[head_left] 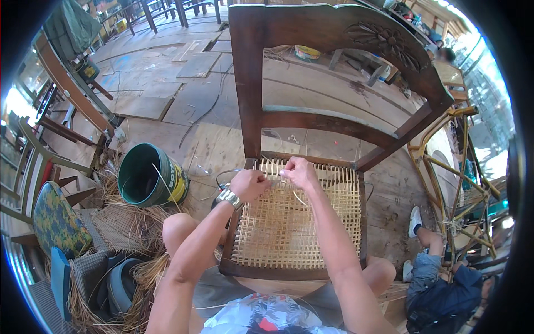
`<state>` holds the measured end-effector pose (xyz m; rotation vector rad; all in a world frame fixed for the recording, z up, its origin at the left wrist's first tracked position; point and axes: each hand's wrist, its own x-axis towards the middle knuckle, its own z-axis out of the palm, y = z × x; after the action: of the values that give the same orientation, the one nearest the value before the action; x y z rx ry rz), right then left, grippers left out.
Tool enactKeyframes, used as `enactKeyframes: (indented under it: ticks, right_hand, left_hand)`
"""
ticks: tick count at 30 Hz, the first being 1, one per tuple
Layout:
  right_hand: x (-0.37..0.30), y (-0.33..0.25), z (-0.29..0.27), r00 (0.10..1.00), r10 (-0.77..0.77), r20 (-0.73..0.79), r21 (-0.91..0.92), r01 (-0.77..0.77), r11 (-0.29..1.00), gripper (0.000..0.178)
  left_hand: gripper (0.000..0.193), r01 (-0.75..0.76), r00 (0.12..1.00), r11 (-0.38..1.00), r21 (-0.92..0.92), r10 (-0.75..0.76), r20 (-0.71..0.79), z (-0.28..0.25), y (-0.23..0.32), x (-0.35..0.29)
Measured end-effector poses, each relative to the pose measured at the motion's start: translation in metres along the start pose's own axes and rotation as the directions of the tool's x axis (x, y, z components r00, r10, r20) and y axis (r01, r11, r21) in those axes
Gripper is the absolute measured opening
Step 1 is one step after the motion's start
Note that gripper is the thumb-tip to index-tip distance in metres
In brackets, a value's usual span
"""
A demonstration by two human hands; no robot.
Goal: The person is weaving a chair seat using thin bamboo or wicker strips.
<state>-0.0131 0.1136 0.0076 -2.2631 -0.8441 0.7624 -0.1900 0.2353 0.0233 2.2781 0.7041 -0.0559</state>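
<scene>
Over the cane seat [278, 239], the right hand [301, 173] is seemingly weaving a pinched strand [298, 196], next needing gentle pulling; the left hand's [248, 185] grip is unclear.

Cane Seat [283, 234]: Hands Over Rear Portion

Observed left hand [248, 185] curled near right hand [301, 174], with pale strand [298, 196] pinched in the latter. Noted carved wooden backrest [311, 25] beyond seat; logged green bucket [162, 196] at left, near loose dry strips [113, 192].
</scene>
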Motion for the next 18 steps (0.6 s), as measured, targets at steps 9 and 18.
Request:
enactKeyframes:
  ticks: [9,18]
  right_hand:
    - [-0.009,0.000,0.002,0.997,-0.076,0.005,0.086,0.075,0.993,0.016]
    - [-0.049,0.015,-0.029,0.998,-0.042,-0.049,0.001,0.042,0.999,0.015]
  left_hand:
    - [0.033,0.035,0.999,0.996,0.086,-0.036,0.002,0.002,0.007,0.006]
    - [0.029,-0.105,0.992,0.956,0.272,0.081,0.100,0.000,0.013,0.015]
